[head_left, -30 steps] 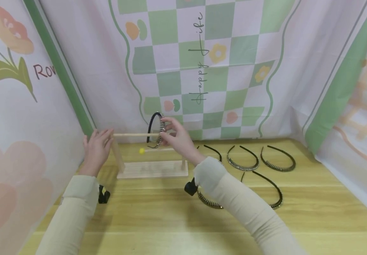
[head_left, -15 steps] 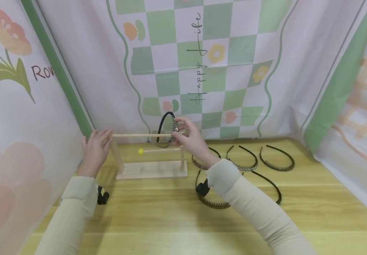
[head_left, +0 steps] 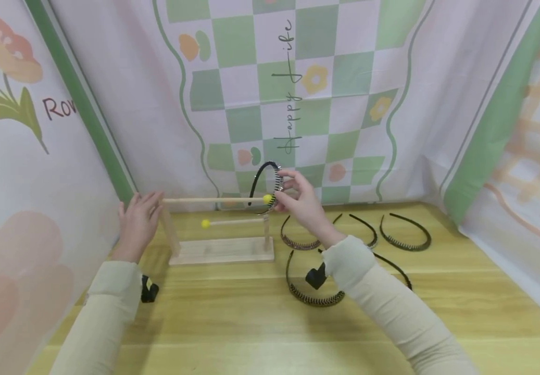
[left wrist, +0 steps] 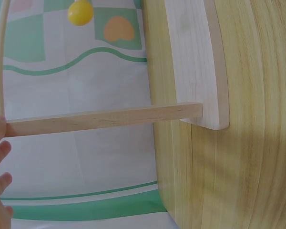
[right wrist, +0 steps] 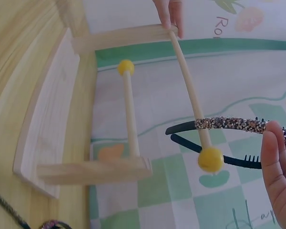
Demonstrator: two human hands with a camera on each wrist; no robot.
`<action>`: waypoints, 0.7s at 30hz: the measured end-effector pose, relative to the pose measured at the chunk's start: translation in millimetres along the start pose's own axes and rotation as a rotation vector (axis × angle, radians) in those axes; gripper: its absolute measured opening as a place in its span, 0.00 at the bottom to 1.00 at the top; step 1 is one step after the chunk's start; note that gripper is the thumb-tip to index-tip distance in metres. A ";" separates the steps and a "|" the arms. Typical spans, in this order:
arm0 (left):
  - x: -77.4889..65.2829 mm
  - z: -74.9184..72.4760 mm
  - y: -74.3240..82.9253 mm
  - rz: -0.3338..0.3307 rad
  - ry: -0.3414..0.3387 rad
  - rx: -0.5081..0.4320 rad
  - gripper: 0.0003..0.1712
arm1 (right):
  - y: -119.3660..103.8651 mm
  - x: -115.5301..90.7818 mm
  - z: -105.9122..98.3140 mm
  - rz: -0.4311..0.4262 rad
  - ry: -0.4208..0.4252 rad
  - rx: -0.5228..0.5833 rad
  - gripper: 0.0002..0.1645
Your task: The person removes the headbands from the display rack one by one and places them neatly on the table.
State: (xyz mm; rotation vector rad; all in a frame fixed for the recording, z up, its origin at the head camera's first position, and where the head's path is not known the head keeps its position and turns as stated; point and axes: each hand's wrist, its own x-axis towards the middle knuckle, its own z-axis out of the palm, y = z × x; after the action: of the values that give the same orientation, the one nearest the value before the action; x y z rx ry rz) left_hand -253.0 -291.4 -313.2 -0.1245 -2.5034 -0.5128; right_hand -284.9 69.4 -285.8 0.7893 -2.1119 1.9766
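My right hand pinches a black toothed headband between thumb and fingers. In the right wrist view its outer face glitters with sequins. The upper rod of a wooden rack runs between the headband's two arms, close to the rod's yellow end ball. My left hand rests on top of the rack's left post, its fingers lying over the post's upper end. A lower rod with its own yellow ball points left from the right post and carries nothing.
Several more headbands lie on the wooden table to the right, one in front near my right forearm. The rack's flat base stands on the table. A patterned cloth hangs behind, with printed cloth walls at both sides.
My right hand has slid the headband rightward along the upper rod, from left of its end to the yellow ball, which now shows. The left hand stays on the post.
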 end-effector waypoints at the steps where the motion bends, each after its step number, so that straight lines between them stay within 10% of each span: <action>1: -0.1 0.3 -0.4 0.000 0.000 0.001 0.22 | 0.1 -0.7 -2.6 0.001 0.003 -0.007 0.29; 21: -0.2 0.0 0.3 -0.001 -0.004 -0.003 0.22 | -1.8 -16.5 -49.7 0.032 0.075 -0.048 0.30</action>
State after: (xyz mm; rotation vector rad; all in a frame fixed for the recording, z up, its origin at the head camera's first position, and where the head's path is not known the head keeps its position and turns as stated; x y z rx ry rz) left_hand -252.8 -291.1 -313.2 -0.1255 -2.5072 -0.5172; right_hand -282.2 121.7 -285.3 0.6661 -2.1336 1.9317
